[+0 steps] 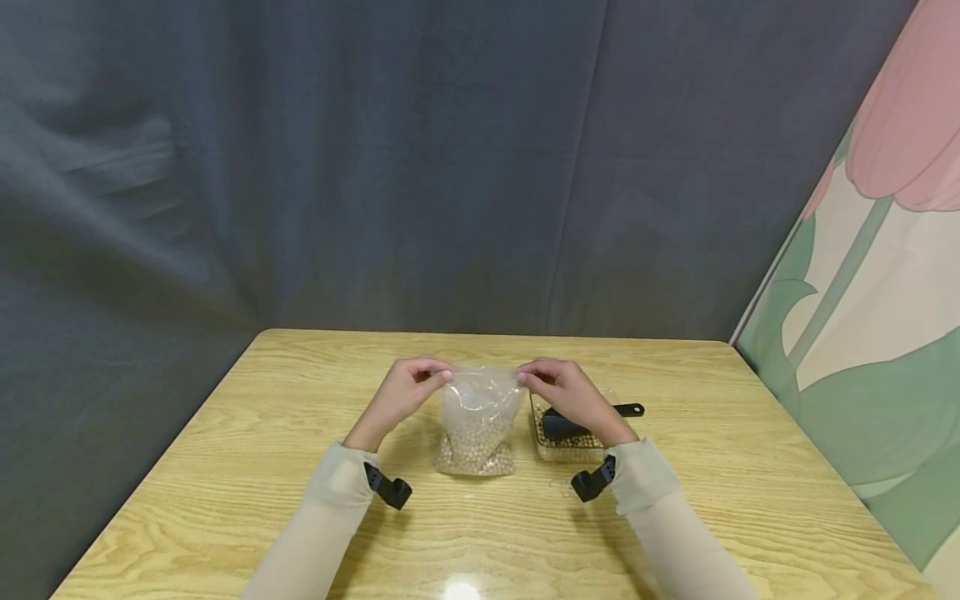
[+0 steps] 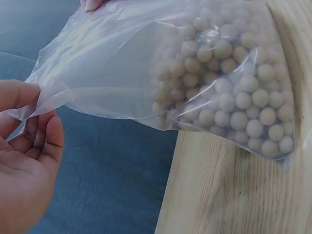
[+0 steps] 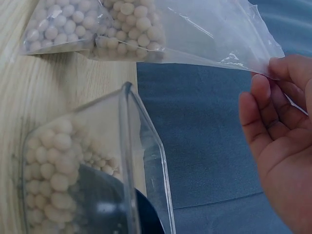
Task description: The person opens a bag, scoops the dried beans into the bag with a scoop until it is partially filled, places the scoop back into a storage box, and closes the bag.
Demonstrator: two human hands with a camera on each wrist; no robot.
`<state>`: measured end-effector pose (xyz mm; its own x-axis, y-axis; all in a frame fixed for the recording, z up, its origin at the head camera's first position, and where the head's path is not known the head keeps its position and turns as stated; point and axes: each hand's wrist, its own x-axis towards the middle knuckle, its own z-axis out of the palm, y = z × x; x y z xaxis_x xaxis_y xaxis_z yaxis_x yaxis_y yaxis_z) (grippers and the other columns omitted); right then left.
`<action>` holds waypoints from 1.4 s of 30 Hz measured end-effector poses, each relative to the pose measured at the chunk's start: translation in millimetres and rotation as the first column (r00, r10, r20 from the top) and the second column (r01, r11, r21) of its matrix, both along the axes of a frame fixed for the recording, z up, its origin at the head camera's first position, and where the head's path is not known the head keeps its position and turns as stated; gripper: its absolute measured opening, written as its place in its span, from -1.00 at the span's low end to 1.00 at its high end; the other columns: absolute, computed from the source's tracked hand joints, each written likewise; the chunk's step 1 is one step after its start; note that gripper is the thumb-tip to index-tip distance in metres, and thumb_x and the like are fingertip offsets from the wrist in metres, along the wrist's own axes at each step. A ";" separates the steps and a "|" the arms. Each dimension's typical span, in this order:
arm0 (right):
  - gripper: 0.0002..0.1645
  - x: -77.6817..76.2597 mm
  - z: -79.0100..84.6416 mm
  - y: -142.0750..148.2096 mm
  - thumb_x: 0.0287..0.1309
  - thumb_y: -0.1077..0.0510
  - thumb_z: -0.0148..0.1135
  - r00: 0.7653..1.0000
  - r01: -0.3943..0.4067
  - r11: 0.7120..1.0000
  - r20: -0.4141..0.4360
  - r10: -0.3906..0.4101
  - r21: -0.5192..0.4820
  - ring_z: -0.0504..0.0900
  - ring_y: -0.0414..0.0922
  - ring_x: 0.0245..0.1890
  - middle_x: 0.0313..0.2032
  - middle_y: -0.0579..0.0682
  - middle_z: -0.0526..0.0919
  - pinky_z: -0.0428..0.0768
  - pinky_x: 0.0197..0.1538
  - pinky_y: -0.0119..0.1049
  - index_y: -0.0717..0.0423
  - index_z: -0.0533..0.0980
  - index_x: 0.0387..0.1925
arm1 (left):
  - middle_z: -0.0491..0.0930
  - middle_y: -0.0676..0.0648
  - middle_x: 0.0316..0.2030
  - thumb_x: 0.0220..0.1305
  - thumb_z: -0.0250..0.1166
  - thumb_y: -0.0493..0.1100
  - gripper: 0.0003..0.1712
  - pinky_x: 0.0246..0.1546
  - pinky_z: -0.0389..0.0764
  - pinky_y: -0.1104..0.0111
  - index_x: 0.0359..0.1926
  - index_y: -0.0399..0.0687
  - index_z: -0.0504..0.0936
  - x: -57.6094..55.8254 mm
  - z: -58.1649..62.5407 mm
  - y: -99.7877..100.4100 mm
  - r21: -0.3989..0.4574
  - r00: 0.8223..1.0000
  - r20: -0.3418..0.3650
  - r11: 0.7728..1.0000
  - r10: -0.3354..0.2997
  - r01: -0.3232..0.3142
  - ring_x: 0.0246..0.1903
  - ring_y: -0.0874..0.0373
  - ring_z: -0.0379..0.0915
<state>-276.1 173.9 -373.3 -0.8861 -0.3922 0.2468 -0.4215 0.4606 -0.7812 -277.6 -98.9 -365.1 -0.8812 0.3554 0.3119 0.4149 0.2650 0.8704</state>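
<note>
A clear plastic bag (image 1: 480, 417) stands upright on the table, its lower half filled with small round beige balls (image 2: 253, 100). My left hand (image 1: 408, 390) pinches the bag's top left corner between thumb and fingers. At the opposite top corner, the right hand (image 1: 564, 392) pinches the film the same way, as the right wrist view shows. The top edge is stretched fairly straight between both hands. In the left wrist view, the upper part of the bag holds no balls.
Right of the bag, partly behind my right forearm, stands a clear box (image 1: 570, 454) with more balls. A black scoop (image 1: 562, 425) lies in it, its handle (image 1: 630, 410) sticking out past the right side. The wooden table (image 1: 225, 467) ends at a dark curtain (image 1: 450, 167).
</note>
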 end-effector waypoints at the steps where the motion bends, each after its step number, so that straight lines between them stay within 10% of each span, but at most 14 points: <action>1: -0.63 -0.4 -0.2 -0.3 0.35 0.09 0.08 1.000 0.003 1.000 0.011 -0.002 -0.003 0.64 0.01 -0.11 -0.05 0.16 0.64 0.61 -0.06 -0.24 0.22 0.58 0.03 | 0.63 -0.32 -0.12 0.32 0.18 -0.31 -0.77 -0.27 0.50 0.47 -0.13 -0.41 0.67 -3.0 -3.8 -0.3 0.008 1.000 0.000 1.000 0.001 -0.001 -0.29 0.20 0.47; 7: -0.63 -6.9 -7.0 -0.7 0.35 0.10 0.08 1.000 0.024 0.999 0.016 -0.023 -0.033 0.64 0.03 -0.08 -0.01 0.19 0.64 0.61 0.00 -0.09 0.23 0.58 0.05 | 0.64 -0.24 -0.05 0.34 0.20 -0.19 -0.72 -0.18 0.54 0.38 -0.06 -0.27 0.68 -24.9 -28.1 -2.4 0.045 0.999 0.042 0.999 0.013 -0.015 -0.23 0.20 0.50; 22: -0.58 -11.1 -13.6 -1.7 0.39 0.06 0.02 0.992 0.125 0.991 0.034 -0.123 -0.039 0.62 0.19 -0.10 -0.08 0.18 0.66 0.61 -0.05 -0.11 0.20 0.54 0.12 | 0.63 -0.26 -0.04 0.36 0.12 -0.29 -0.67 -0.09 0.59 0.29 0.08 -0.30 0.60 -33.7 -36.0 -2.6 0.101 0.990 0.085 0.988 0.111 -0.119 -0.24 0.34 0.52; 42: -0.41 -13.6 -19.3 1.4 0.38 0.10 0.03 0.986 0.118 0.993 0.126 -0.113 -0.031 0.54 0.10 0.15 0.25 0.20 0.46 0.53 0.14 -0.06 0.23 0.27 0.36 | 0.58 -0.36 0.00 0.38 0.08 -0.33 -0.57 -0.03 0.54 0.34 0.24 -0.34 0.44 -41.9 -47.0 -5.1 0.109 0.980 0.134 0.981 0.145 -0.160 -0.08 0.02 0.56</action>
